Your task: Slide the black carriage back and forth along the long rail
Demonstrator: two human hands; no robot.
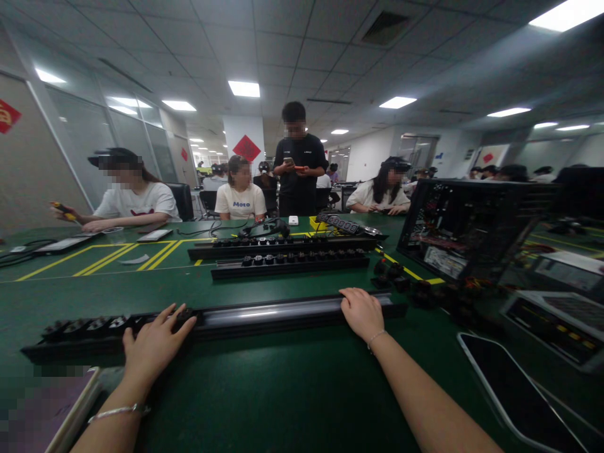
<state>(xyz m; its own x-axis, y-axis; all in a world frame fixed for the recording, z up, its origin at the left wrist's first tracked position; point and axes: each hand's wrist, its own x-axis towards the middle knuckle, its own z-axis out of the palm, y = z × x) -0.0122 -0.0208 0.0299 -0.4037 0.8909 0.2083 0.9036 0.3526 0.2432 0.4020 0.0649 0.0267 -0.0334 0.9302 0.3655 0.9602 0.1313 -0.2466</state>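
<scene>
A long black power strip [264, 314] lies across the green table [283, 390] just in front of me. Its left part carries several sockets with black plugs; its middle is a bare shiny rail. My left hand [153, 345] rests on the strip near the plugs, fingers spread over it. Close to the strip's right end, my right hand [362, 313] lies on top with the fingers curled over the far edge. Both wrists wear thin bracelets.
Two more black power strips [287, 263] lie further back, with loose black plugs [396, 275] to the right. An open computer case [465, 229] stands at right, a phone [514, 390] at the near right. Several people sit across the table; one stands.
</scene>
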